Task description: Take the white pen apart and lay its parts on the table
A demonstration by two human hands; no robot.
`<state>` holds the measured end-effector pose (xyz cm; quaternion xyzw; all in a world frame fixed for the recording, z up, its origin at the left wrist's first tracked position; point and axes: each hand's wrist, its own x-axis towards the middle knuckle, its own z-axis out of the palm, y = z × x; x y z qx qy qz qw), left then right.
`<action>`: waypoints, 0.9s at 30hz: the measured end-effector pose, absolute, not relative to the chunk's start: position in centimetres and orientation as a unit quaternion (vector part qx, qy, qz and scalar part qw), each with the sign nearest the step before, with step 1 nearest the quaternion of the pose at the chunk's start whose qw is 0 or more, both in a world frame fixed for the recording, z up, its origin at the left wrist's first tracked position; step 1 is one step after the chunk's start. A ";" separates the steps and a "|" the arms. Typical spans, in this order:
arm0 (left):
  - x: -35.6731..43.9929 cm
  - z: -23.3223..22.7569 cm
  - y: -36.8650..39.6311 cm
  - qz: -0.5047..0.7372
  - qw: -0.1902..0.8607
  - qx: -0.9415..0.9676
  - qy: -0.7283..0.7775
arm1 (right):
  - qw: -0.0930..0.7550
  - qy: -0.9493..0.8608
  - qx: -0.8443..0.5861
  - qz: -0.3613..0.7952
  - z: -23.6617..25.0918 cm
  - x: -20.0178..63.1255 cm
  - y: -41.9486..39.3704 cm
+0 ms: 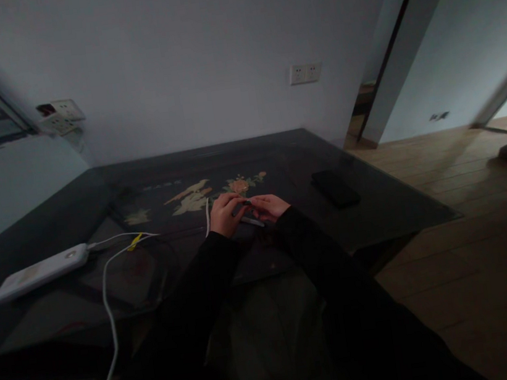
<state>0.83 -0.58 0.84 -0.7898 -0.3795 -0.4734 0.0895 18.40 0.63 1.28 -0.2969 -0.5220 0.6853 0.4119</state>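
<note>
Phone [335,188] and power bank [40,272] lying on tabletop [400,208]; I'm pinching a slim dark pen [252,220] in left hand [225,214] and right hand [269,206], both grips closed.

Both arms in black sleeves reach forward, left hand [225,213] and right hand [270,206] close together at centre, fingers curled inward, fingertips nearly meeting, palms mostly facing down.

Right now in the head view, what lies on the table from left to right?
White power bank → yellow cable tie → left hand → right hand, both on a small thin object → black phone.
</note>
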 end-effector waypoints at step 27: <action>-7.1 -1.1 1.3 -0.238 -0.054 -0.620 -0.746 | 0.509 -0.477 -0.265 0.666 1.0 18.4 1.9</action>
